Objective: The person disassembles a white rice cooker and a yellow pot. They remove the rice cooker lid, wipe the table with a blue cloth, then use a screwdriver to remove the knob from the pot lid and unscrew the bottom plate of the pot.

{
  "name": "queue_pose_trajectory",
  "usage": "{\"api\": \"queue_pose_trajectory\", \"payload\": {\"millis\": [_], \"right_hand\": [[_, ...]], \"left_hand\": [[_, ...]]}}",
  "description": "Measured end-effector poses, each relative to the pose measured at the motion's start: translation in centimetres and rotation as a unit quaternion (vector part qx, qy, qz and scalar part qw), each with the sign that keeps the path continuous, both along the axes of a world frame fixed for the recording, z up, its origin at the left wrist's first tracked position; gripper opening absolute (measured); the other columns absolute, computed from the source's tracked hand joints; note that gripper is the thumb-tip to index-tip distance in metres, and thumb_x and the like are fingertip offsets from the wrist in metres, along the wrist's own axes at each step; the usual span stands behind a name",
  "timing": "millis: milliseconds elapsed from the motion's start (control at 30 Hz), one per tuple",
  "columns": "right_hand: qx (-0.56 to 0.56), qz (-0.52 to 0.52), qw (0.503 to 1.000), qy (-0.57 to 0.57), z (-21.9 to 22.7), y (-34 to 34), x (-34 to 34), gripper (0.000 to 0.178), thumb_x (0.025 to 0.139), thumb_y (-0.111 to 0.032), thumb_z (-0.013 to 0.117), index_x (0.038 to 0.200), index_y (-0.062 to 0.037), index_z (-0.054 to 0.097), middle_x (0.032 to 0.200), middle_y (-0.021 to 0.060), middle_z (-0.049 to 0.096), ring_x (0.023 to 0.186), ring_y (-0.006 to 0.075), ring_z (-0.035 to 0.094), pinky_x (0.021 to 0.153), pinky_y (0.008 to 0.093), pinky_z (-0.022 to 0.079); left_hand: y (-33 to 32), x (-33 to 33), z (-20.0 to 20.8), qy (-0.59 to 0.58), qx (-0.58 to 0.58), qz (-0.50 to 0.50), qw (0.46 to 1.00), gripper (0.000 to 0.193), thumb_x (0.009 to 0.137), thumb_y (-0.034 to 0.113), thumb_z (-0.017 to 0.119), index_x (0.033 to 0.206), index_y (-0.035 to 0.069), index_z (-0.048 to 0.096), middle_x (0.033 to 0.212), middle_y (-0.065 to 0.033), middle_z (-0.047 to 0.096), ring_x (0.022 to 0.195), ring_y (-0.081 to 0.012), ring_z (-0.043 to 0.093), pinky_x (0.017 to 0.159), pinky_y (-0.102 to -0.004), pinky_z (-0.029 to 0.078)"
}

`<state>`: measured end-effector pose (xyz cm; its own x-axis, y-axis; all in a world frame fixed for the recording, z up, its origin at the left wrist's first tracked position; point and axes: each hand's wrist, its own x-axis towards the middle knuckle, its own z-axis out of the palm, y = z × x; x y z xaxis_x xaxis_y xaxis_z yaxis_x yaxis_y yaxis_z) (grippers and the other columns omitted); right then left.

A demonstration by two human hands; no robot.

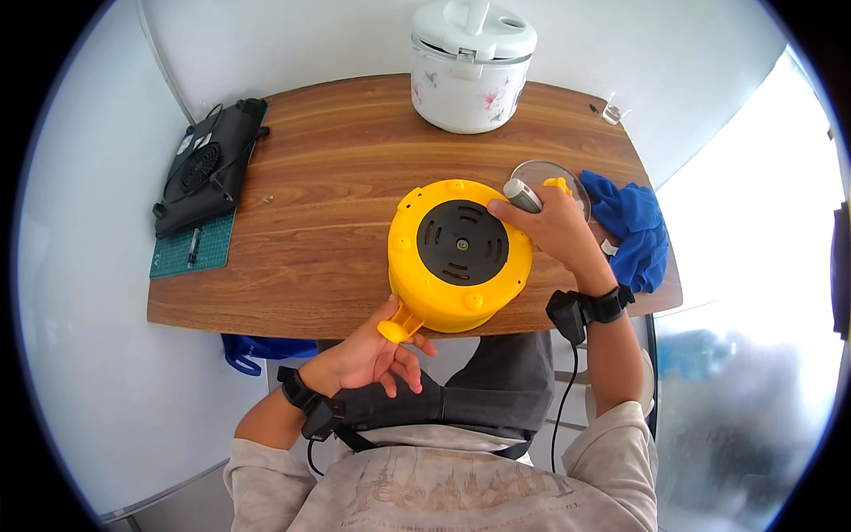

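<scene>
A yellow electric pot (403,282) rests bottom up at the table's near edge, its round black vented base (462,241) facing me, with a screw in the centre. My left hand (377,353) is at its yellow side handle (396,331), thumb against it and the other fingers loosely curled below. On the far right side, my right hand (561,229) holds a grey cylindrical tool (523,196) with a pale end, and its thumb lies on the pot's rim. Another yellow handle (558,184) shows by the right fingers. The tool's other end is hidden.
Behind the right hand lies a clear glass lid (541,168), with a crumpled blue cloth (631,232) beside it. A white rice cooker (471,75) stands at the back. At left, a black appliance (211,168) and a marker (193,247) lie on a green cutting mat (170,259).
</scene>
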<state>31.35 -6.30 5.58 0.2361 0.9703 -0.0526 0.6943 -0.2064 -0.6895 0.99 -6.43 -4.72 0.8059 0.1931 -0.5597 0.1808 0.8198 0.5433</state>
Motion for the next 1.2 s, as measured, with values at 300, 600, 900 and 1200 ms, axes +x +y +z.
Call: {"api": "queue_pose_trajectory", "payload": {"millis": [300,600,900,1200], "right_hand": [[-0.005,0.019,1.000,0.005,0.2,0.4,-0.2,0.052,0.087,-0.051,0.075,0.094,0.0007,0.074,0.073,0.0123,0.068,0.064,0.0210,0.065,0.061,0.0323,0.049],[0.180,-0.008,0.982,-0.053,-0.1,-0.3,1.6,0.045,0.091,-0.040,0.074,0.106,-0.0001,0.064,0.075,0.0123,0.065,0.070,0.0205,0.064,0.064,0.0337,0.050],[0.341,0.018,0.939,0.043,9.3,-2.8,-0.3,0.043,0.092,-0.043,0.074,0.095,-0.0010,0.067,0.071,0.0022,0.064,0.061,0.0087,0.058,0.057,0.0246,0.047],[0.331,0.042,0.942,-0.029,8.3,-1.5,-3.7,0.050,0.080,-0.048,0.083,0.085,0.0016,0.074,0.059,0.0084,0.064,0.050,0.0169,0.060,0.051,0.0302,0.048]], "left_hand": [[-0.6,-0.3,-0.3,0.034,-0.040,0.040,0.998,0.104,0.087,0.088,0.024,0.116,-0.004,0.063,0.074,-0.0121,0.070,0.066,-0.0231,0.073,0.044,-0.0275,0.055],[0.7,-6.8,3.5,0.128,0.233,-0.024,0.964,0.075,0.103,0.068,0.028,0.085,0.007,0.068,0.069,-0.0052,0.067,0.068,-0.0147,0.069,0.058,-0.0228,0.048],[5.4,-1.5,12.4,0.092,0.608,0.053,0.786,0.025,0.103,0.028,0.056,0.100,0.004,0.064,0.099,-0.0053,0.067,0.087,-0.0130,0.064,0.085,-0.0280,0.053],[7.7,7.1,9.9,-0.019,0.825,-0.067,0.561,0.049,0.080,0.030,0.083,0.119,0.006,0.065,0.144,-0.0139,0.055,0.140,-0.0346,0.043,0.118,-0.0438,0.034]]}}
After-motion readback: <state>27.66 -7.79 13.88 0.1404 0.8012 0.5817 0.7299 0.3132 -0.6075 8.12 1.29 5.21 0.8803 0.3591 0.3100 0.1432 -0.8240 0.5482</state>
